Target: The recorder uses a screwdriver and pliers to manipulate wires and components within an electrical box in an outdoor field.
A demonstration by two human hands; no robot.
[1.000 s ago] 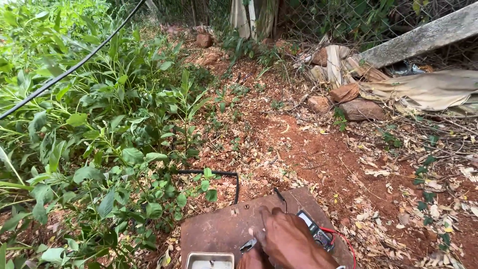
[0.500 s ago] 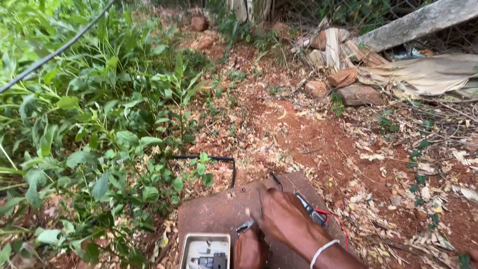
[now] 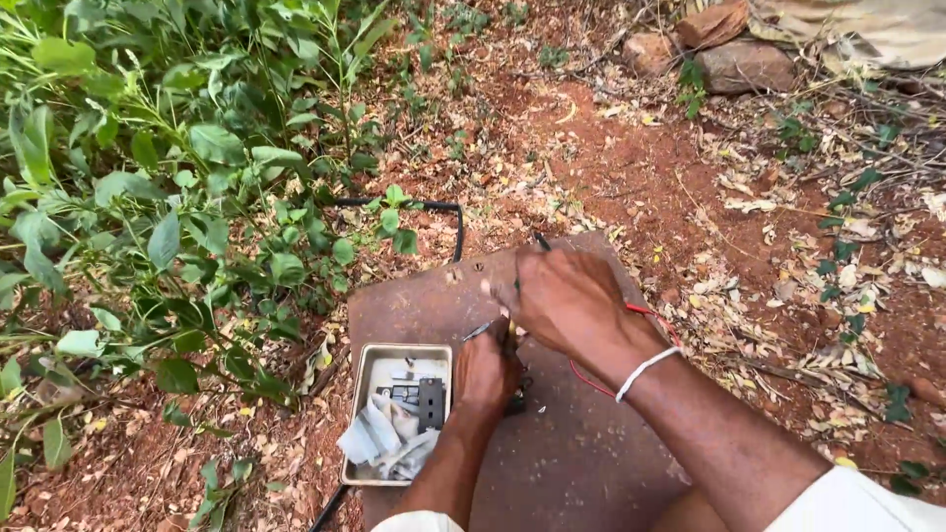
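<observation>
Gripping small tools, both hands, left hand (image 3: 485, 374) & right hand (image 3: 567, 296), over board (image 3: 581, 463) w/ switch box (image 3: 394, 414); plants (image 3: 148, 197) beside

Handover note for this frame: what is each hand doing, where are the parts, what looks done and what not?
Left hand: closed beside the open box, apparently on a small tool; the grip itself is hidden.
Right hand: closed over a thin dark tool, tip pointing away; red wire runs under the wrist.
Parts: the box lies on the brown board, holding a black module and crumpled paper. A black cable comes from the plants.
Done: box is open.
Left: no cover on the box; whether any wire is connected cannot be seen.
</observation>
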